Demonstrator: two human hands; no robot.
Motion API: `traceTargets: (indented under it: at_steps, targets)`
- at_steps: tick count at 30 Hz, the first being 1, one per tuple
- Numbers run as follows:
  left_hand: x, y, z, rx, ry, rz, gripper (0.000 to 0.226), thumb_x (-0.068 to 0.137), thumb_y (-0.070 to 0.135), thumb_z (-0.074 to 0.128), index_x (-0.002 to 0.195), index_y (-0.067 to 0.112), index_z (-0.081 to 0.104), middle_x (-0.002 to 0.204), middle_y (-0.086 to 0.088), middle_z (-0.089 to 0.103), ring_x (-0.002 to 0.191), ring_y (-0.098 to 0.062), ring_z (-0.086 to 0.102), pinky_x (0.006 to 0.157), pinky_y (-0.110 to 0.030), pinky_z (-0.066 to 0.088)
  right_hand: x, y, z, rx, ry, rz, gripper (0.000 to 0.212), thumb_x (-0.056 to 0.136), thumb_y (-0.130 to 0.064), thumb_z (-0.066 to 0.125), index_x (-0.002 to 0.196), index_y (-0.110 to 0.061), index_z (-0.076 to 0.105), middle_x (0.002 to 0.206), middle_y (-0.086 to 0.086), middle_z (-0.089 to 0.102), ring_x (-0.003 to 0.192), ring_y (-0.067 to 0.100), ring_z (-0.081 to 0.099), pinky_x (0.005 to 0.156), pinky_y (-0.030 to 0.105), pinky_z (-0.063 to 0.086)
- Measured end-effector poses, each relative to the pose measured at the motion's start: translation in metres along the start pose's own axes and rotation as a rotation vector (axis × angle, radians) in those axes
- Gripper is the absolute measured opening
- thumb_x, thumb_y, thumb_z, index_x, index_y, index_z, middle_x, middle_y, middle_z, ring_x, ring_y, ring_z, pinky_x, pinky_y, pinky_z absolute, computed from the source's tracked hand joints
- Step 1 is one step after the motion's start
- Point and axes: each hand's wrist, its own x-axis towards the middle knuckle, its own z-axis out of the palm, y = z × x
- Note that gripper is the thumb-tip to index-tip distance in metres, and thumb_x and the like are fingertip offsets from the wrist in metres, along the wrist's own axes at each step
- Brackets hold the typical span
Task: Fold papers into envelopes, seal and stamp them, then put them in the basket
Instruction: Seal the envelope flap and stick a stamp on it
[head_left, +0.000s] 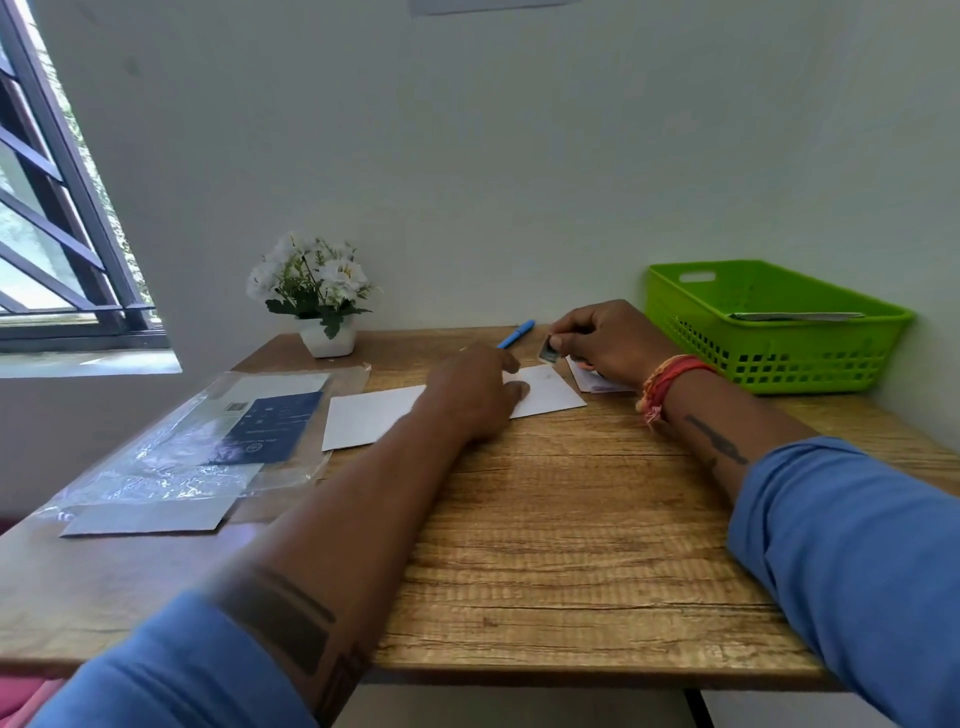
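Observation:
A white envelope (369, 421) lies flat on the wooden table (571, 519), past its middle. My left hand (475, 395) rests on the envelope's right part, fingers fairly straight and pressing it down. Just above the envelope's right end, my right hand (605, 338) pinches a small dark stamp (548, 351) between thumb and fingers. Under that hand lies a small white sheet (597, 382), partly hidden. The green plastic basket (769, 358) stands at the far right against the wall, with a flat envelope (795, 316) inside.
A clear plastic pack (208, 441) of envelopes with a dark blue card lies at the left, and a loose white envelope (150, 519) sticks out at its near end. A blue pen (517, 333) and a white pot of white flowers (322, 301) stand at the back. A window is at left.

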Motion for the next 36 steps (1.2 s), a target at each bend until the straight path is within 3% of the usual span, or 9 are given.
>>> traceTargets:
  at_steps: [4, 7, 9, 14, 18, 23, 32, 36]
  targets:
    - [0.004, 0.002, 0.009, 0.019, -0.093, -0.029, 0.037, 0.100, 0.046, 0.056, 0.135, 0.034, 0.060, 0.148, -0.003, 0.051, 0.134, -0.026, 0.046, 0.109, -0.049, 0.043, 0.002, -0.006, 0.007, -0.086, -0.087, -0.030, 0.014, 0.088, -0.019, 0.076, 0.101, -0.017, 0.074, 0.083, -0.009, 0.069, 0.073, 0.000, 0.061, 0.071, 0.020, 0.046]
    - [0.004, 0.000, 0.005, -0.023, -0.126, 0.000, 0.036, 0.099, 0.044, 0.058, 0.133, 0.034, 0.063, 0.147, -0.001, 0.053, 0.136, -0.025, 0.045, 0.112, -0.046, 0.041, 0.004, -0.003, 0.010, -0.086, -0.096, -0.016, 0.008, 0.089, -0.019, 0.075, 0.097, -0.016, 0.075, 0.082, -0.013, 0.068, 0.071, -0.004, 0.060, 0.065, 0.014, 0.042]
    - [0.002, -0.002, 0.002, -0.047, -0.135, 0.024, 0.036, 0.099, 0.041, 0.060, 0.133, 0.032, 0.064, 0.148, 0.000, 0.052, 0.139, -0.024, 0.043, 0.114, -0.042, 0.037, 0.005, 0.000, 0.011, -0.090, -0.104, 0.002, 0.008, 0.089, -0.021, 0.075, 0.097, -0.018, 0.076, 0.082, -0.012, 0.069, 0.073, -0.002, 0.060, 0.066, 0.018, 0.042]
    - [0.003, -0.003, 0.003, -0.051, -0.126, 0.031, 0.036, 0.099, 0.041, 0.060, 0.134, 0.031, 0.064, 0.149, 0.000, 0.053, 0.140, -0.024, 0.042, 0.115, -0.042, 0.035, 0.007, 0.004, 0.012, -0.086, -0.143, 0.050, 0.004, 0.090, -0.024, 0.074, 0.093, -0.023, 0.076, 0.090, -0.006, 0.073, 0.082, 0.010, 0.065, 0.075, 0.028, 0.053]
    - [0.006, -0.006, 0.005, -0.055, -0.109, 0.027, 0.035, 0.098, 0.043, 0.060, 0.131, 0.034, 0.065, 0.148, 0.000, 0.053, 0.138, -0.024, 0.043, 0.114, -0.044, 0.037, 0.007, 0.004, 0.012, -0.097, -0.149, 0.049, 0.007, 0.090, -0.024, 0.074, 0.096, -0.021, 0.077, 0.092, -0.005, 0.073, 0.084, 0.009, 0.065, 0.073, 0.024, 0.049]
    - [0.008, -0.007, 0.008, -0.054, -0.104, 0.028, 0.036, 0.098, 0.044, 0.061, 0.131, 0.033, 0.065, 0.148, 0.000, 0.053, 0.142, -0.024, 0.040, 0.117, -0.045, 0.035, 0.005, 0.002, 0.012, -0.123, -0.179, 0.049, 0.014, 0.089, -0.023, 0.076, 0.102, -0.020, 0.076, 0.088, -0.009, 0.069, 0.074, 0.003, 0.058, 0.063, 0.019, 0.041]
    - [0.006, -0.005, 0.006, -0.049, -0.100, 0.027, 0.036, 0.098, 0.042, 0.061, 0.133, 0.032, 0.064, 0.149, 0.001, 0.053, 0.140, -0.023, 0.042, 0.116, -0.044, 0.035, 0.006, 0.003, 0.011, -0.109, -0.165, 0.063, 0.007, 0.092, -0.024, 0.072, 0.096, -0.021, 0.076, 0.079, -0.011, 0.067, 0.064, 0.002, 0.055, 0.059, 0.018, 0.040]
    - [0.004, -0.003, 0.004, -0.052, -0.098, 0.029, 0.036, 0.098, 0.041, 0.061, 0.133, 0.031, 0.065, 0.148, 0.001, 0.054, 0.139, -0.022, 0.043, 0.117, -0.043, 0.035, 0.007, 0.004, 0.012, -0.122, -0.162, 0.066, 0.012, 0.093, -0.024, 0.070, 0.101, -0.019, 0.078, 0.086, -0.008, 0.070, 0.078, 0.008, 0.062, 0.069, 0.023, 0.046]
